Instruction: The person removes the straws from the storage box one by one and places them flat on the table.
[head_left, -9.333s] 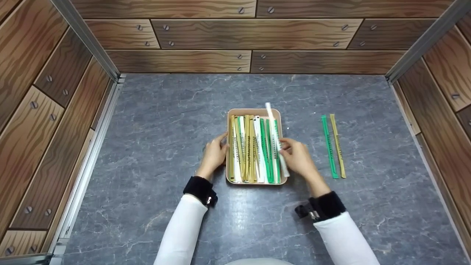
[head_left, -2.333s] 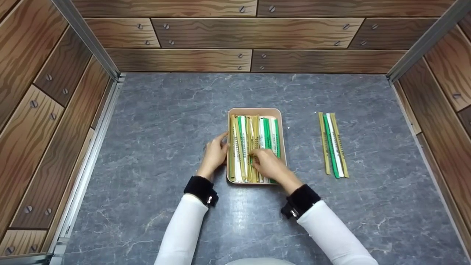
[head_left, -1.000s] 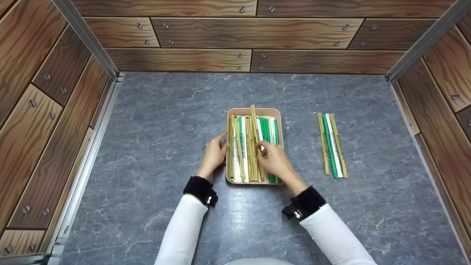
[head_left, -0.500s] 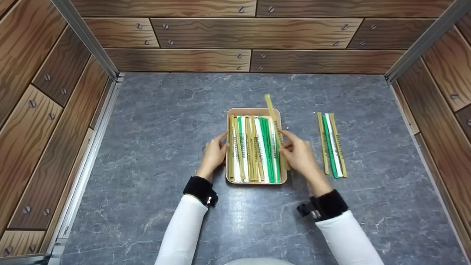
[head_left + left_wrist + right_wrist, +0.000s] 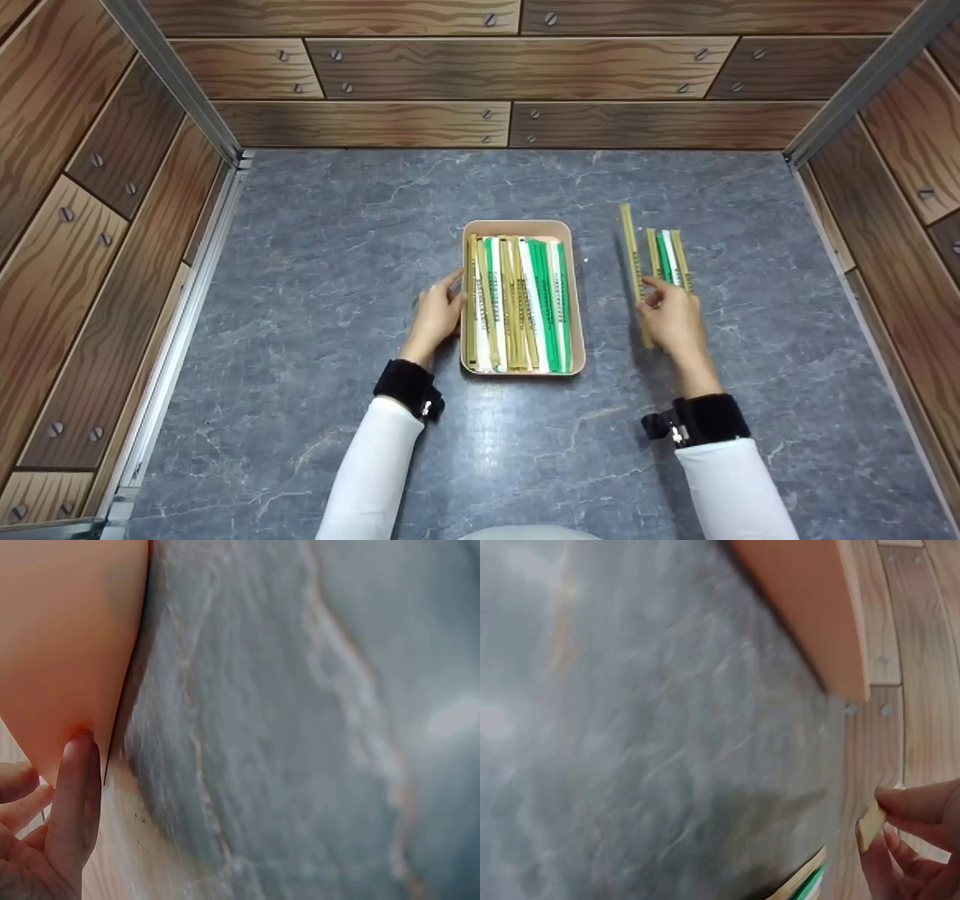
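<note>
My right hand (image 5: 673, 319) pinches a gold stick packet (image 5: 630, 238) between thumb and fingers. The packet hangs above the table, left of a row of gold, green and white stick packets (image 5: 664, 259), which the hand partly covers. Up close in the right wrist view, the pinched packet (image 5: 871, 826) is seen nearly end-on. At the left side of a beige tray (image 5: 577, 360), my left hand (image 5: 435, 315) touches the outer wall, its fingers (image 5: 73, 780) fairly straight. Gold, white and green stick packets (image 5: 517, 307) lie lengthwise side by side in the tray.
A grey marbled tabletop (image 5: 337, 225) lies under everything. Wood-patterned panels (image 5: 510, 67) stand at the back and both sides, with a metal rail (image 5: 187, 322) along the left edge. A small white speck (image 5: 586, 260) lies right of the tray.
My right hand has lifted the gold stick packet from the tray and carried it right. Earlier, another gold and a white packet joined the row. My left hand has stayed put.
</note>
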{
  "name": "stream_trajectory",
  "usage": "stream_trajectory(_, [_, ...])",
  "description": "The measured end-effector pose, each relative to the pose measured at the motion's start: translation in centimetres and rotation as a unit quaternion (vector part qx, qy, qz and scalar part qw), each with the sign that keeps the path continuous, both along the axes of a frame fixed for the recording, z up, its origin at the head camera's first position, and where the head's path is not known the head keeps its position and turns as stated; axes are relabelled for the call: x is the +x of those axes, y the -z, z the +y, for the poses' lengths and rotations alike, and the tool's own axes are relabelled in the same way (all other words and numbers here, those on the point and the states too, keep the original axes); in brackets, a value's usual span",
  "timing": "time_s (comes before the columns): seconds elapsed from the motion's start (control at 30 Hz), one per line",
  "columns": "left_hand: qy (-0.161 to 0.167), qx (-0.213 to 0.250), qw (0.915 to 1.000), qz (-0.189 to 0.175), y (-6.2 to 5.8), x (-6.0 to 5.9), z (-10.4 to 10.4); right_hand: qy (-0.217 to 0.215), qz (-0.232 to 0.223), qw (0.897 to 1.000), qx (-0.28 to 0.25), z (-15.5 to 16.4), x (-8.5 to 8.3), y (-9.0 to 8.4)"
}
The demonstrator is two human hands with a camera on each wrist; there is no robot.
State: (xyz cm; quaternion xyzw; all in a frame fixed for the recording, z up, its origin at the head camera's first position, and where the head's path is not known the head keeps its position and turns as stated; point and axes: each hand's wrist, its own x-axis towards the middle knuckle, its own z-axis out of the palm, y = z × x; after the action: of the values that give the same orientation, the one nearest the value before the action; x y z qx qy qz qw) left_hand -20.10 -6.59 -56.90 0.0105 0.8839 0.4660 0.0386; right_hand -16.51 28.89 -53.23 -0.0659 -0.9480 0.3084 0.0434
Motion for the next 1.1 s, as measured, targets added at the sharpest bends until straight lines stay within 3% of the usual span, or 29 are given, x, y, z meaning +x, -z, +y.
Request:
stream_trajectory(0.23, [0.000,-0.001,1.0000,0.000,0.1,-0.1,0.0,0.049,-0.053,0.997,0.039,1.0,0.1,1.0])
stream_trajectory(0.5, [0.004,0.003,1.0000,0.008,0.1,0.0,0.0,0.074,-0.097,0.990,0.071,1.4,-0.2,1.5])
stream_trajectory(0.93, [0.003,0.012,0.9999,0.002,0.0,0.0,0.0,0.078,-0.102,0.986,0.102,1.5,-0.4,1.6])
stream_trajectory(1.1, [0.004,0.021,0.9998,-0.007,0.0,0.0,0.0,0.039,-0.056,0.993,0.093,0.2,-0.4,1.3])
